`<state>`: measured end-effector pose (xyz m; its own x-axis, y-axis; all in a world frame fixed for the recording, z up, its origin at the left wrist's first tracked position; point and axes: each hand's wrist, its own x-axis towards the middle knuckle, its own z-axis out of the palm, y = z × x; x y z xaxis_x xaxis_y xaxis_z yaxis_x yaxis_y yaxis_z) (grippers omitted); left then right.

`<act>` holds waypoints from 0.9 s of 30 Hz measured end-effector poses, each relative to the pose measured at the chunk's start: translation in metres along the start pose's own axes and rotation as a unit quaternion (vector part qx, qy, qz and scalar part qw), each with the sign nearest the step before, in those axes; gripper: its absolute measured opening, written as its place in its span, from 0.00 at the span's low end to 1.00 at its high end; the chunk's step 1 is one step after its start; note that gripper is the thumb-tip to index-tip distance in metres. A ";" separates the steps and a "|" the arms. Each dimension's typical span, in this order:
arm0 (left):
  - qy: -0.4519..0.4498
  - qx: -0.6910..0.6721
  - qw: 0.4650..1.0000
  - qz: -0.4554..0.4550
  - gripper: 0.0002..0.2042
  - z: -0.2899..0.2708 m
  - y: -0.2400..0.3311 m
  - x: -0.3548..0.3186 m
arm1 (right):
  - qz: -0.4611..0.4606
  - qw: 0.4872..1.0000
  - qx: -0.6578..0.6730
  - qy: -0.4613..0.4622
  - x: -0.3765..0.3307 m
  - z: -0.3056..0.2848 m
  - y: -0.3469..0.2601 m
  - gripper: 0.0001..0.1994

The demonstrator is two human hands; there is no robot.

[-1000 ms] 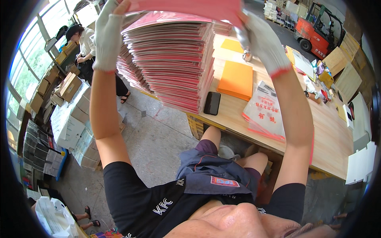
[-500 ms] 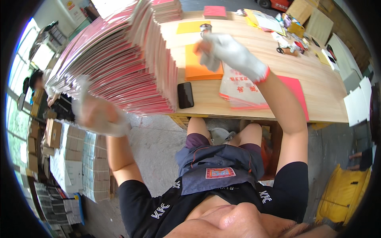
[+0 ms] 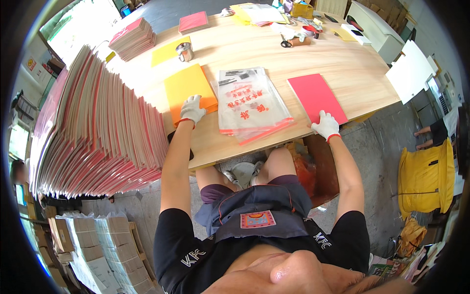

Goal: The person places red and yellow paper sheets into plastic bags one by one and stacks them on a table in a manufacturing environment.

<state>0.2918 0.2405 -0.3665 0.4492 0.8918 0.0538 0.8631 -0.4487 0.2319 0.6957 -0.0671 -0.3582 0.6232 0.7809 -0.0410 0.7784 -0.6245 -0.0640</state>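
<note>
My left hand, in a white glove with a red cuff, lies on the near part of an orange-yellow stack of sheets, fingers stretched out. In a matching glove, my right hand rests at the near edge of a flat red stack of sheets; its fingers are apart over the edge. Between the two stacks lie clear plastic bags with red print and a red strip along the near side. A black phone shows partly beneath my left forearm.
A tall leaning pile of red, plastic-wrapped packs stands on the left. Farther back are a metal cup, a yellow sheet, a smaller red pile and a tape dispenser. Wrapped bundles stand on the floor at left.
My left hand has left the tall pile and come down on the orange-yellow stack. My right hand has moved from above that stack to the red one. The view has shifted, uncovering the bags.
</note>
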 end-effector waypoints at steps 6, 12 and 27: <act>-0.082 0.033 0.996 -0.004 0.28 -0.010 -0.008 0.018 | -0.026 0.996 0.069 -0.049 0.020 -0.003 0.030 0.26; -0.111 -0.044 0.993 0.020 0.25 -0.019 -0.025 0.025 | -0.030 0.973 0.177 -0.144 0.044 -0.013 0.048 0.20; 0.275 -0.096 0.920 0.262 0.13 -0.077 0.165 0.020 | -0.026 0.964 0.238 0.115 0.028 0.022 0.084 0.16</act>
<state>0.4253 0.1891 -0.2523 0.5610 0.4739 0.6788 0.4806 -0.8541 0.1990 0.7768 -0.0978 -0.3869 0.6266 0.7547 0.1942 0.7207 -0.4665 -0.5128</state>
